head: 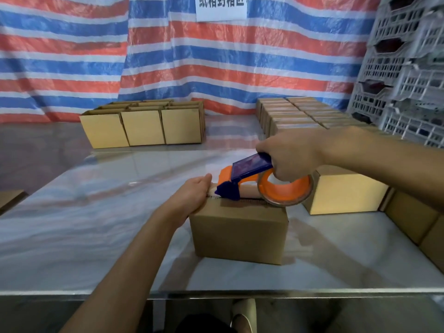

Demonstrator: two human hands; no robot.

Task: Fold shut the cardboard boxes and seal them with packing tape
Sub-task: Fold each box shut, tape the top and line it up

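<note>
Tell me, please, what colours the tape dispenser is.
The tape dispenser is dark blue and orange, clearest in head view.

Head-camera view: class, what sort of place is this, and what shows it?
Likely a warehouse packing station: rows of cardboard boxes, a tape dispenser in the right hand, stacked plastic crates.
</note>
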